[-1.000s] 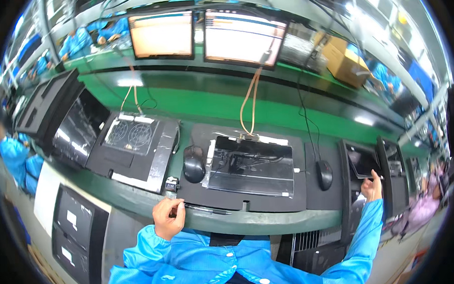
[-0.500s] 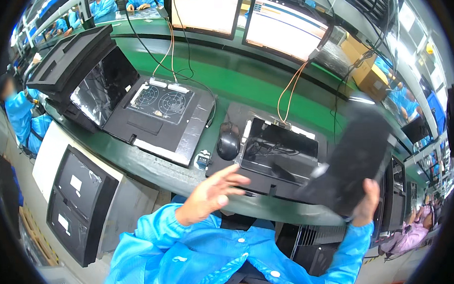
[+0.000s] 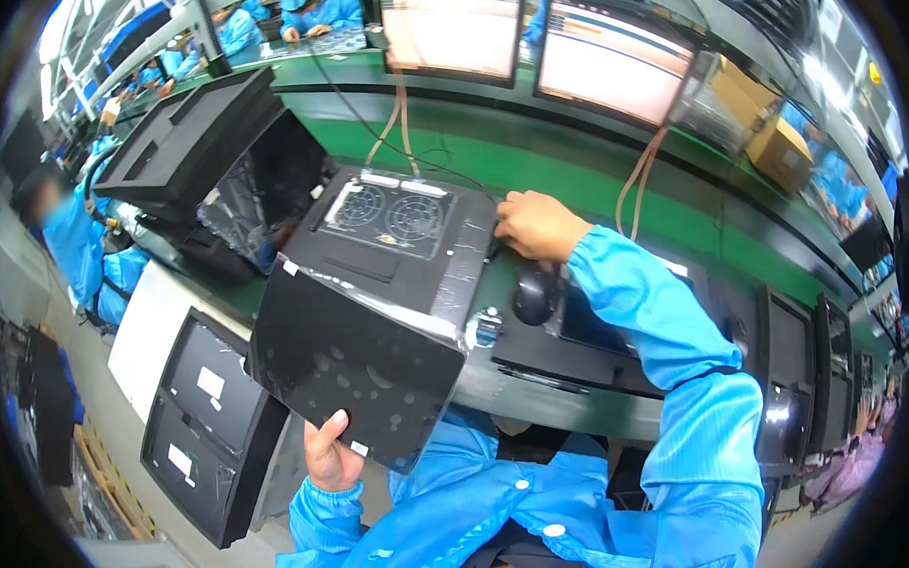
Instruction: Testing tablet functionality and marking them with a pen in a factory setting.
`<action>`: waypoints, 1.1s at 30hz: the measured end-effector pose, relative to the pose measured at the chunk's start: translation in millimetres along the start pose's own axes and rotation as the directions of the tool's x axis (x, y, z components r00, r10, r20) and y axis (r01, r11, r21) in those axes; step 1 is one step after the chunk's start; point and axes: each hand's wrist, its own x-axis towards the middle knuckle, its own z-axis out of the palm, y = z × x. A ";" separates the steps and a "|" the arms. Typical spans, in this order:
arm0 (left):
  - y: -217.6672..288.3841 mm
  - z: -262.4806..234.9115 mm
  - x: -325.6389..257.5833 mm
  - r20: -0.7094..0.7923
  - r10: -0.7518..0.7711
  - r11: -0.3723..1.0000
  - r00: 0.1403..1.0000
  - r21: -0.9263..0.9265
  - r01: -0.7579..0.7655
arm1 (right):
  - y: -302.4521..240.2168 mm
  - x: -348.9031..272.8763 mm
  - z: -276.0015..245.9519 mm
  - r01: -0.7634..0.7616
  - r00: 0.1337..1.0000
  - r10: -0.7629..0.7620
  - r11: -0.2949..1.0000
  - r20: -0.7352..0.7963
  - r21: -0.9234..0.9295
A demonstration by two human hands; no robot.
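Observation:
In my left hand (image 3: 332, 458) is a flat, glossy black screen panel (image 3: 362, 372) with smudges and small white stickers, gripped by its lower edge. It is tilted over the front of the left black test fixture (image 3: 454, 274), which carries a plate with two printed circular targets (image 3: 387, 214). My right hand (image 3: 541, 226) reaches over to that fixture's right edge, fingers curled where a thin dark cable (image 3: 463, 173) ends; what they pinch is hidden. A black mouse (image 3: 537, 293) lies just below the right hand. My right sleeve partly covers a glossy panel (image 3: 586, 314) on the right fixture.
Two lit monitors (image 3: 453, 29) stand behind the green bench (image 3: 551, 170). Black foam trays (image 3: 184, 143) are stacked at left; another tray (image 3: 204, 423) with dark panels sits below. Cardboard boxes (image 3: 780, 154) are at back right. Co-workers in blue (image 3: 322, 13) work beyond.
My right hand has moved left to the left fixture and no longer holds the blurred black slab. My left hand, open and empty before, now grips a black panel. The view has shifted.

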 end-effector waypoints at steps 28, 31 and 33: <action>28.9 -5.1 52.1 0.030 -0.024 1.000 0.999 0.001 0.024 | -124.5 -20.3 -90.2 0.265 0.794 -0.002 0.901 -0.609 0.343; 69.1 2.5 36.4 0.026 -0.043 0.913 0.999 0.407 0.029 | -122.1 -31.9 -110.7 0.224 0.831 -0.030 0.932 -0.555 0.286; 95.5 18.7 26.4 0.124 -0.112 0.708 0.986 0.706 -0.008 | -123.8 -37.2 -118.7 0.227 0.857 -0.054 0.932 -0.512 0.281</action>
